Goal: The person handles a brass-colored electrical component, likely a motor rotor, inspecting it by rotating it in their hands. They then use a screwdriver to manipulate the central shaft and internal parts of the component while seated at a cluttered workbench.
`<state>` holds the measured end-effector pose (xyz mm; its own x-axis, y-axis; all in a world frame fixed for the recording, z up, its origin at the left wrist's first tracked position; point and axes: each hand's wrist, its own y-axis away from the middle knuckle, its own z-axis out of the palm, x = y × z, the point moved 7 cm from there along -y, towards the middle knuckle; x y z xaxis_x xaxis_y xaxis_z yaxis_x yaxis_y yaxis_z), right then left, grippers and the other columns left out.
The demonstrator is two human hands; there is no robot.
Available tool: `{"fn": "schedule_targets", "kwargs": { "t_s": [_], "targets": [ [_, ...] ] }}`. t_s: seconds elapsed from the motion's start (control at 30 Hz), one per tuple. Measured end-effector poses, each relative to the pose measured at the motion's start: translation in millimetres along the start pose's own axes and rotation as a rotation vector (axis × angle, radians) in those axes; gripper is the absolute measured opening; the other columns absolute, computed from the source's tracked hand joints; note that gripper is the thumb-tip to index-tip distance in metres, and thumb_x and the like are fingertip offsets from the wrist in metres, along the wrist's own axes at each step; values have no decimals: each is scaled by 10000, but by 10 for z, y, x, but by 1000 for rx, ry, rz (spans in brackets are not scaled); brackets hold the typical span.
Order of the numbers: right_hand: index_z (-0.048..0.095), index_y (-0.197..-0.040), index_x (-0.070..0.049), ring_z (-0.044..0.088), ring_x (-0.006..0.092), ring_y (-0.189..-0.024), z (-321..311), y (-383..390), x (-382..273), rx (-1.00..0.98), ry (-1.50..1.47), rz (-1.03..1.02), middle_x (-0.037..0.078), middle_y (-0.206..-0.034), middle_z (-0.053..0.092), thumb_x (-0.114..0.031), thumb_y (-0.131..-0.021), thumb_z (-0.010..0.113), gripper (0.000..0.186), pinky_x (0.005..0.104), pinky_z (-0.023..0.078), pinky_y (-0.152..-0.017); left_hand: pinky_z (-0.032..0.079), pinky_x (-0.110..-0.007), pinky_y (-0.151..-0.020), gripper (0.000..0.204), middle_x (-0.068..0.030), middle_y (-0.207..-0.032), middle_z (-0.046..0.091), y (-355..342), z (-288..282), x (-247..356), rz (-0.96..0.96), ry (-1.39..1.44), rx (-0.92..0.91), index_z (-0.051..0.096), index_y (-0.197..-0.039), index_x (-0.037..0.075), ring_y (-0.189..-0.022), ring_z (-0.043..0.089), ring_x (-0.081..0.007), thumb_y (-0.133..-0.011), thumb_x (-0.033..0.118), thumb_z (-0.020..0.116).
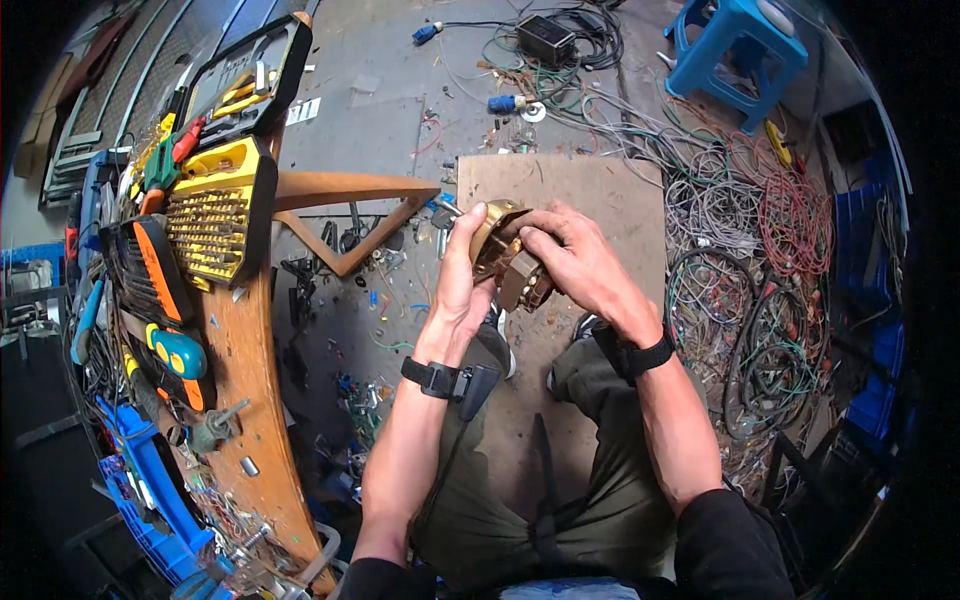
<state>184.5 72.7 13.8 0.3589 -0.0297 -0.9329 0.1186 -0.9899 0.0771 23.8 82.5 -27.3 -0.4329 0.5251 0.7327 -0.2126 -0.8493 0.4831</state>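
Observation:
In the middle of the view my left hand is closed round the side of a brass-coloured rounded metal part, with a short shiny shaft sticking out to the upper left. My right hand grips the same assembly, thumb and fingers bent over its upper right, beside a brown, blocky mechanism with small light pieces along it. Both hands hold it above my legs and a sheet of cardboard. Part of the inside is hidden by my fingers.
At left, a wooden bench carries bit cases, hand tools and blue bins. A wooden frame reaches out from it. Tangled cables heap at right, below a blue stool. A black box lies beyond the cardboard.

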Motion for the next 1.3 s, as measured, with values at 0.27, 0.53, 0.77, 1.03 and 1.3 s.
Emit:
{"fn": "schedule_targets", "kwargs": {
  "t_s": [0.27, 0.53, 0.77, 1.03, 1.3],
  "targets": [
    [779, -1176, 29, 695, 369, -1116, 35, -16, 119, -36, -92, 65, 244, -1155, 711, -331, -1023, 555, 451, 448, 526, -999, 557, -335, -850, 449, -19, -1133, 754, -2, 9, -45, -59, -5, -6, 706, -1238, 132, -997, 715, -138, -1036, 530, 657],
    [755, -1169, 53, 707, 221, -970, 57, 25, 135, -103, -216, 273, 158, -1061, 777, -358, -1057, 535, 479, 385, 548, -886, 606, -394, -954, 475, -78, -1173, 780, -29, -27, -109, -113, 35, -3, 722, -1245, 79, -1046, 748, -197, -1047, 504, 647],
    [765, -1146, 57, 690, 160, -857, 57, 22, 215, -54, -391, 293, 98, -1011, 786, -365, -1076, 512, 497, 341, 548, -785, 608, -391, -953, 490, -82, -1182, 779, -25, 39, -64, -126, 45, -43, 718, -1259, 84, -1048, 748, -197, -1058, 521, 621],
    [546, -1331, 33, 713, 174, -899, 35, 68, 47, 77, -516, 379, 182, -1072, 754, -532, -1015, 720, 670, 309, 560, -735, 557, -341, -906, 518, -18, -1114, 764, 1, 21, 23, -51, 34, 5, 721, -1252, 136, -1003, 716, -128, -1031, 595, 624],
    [388, -1500, 51, 686, 232, -1114, 329, 108, 119, 31, -725, 427, 182, -1250, 651, -550, -967, 768, 889, 371, 582, -967, 544, -349, -986, 487, -49, -1193, 751, 6, -68, 123, 48, 74, 95, 694, -1290, 103, -1085, 707, -160, -1080, 528, 581]
  ]
}}
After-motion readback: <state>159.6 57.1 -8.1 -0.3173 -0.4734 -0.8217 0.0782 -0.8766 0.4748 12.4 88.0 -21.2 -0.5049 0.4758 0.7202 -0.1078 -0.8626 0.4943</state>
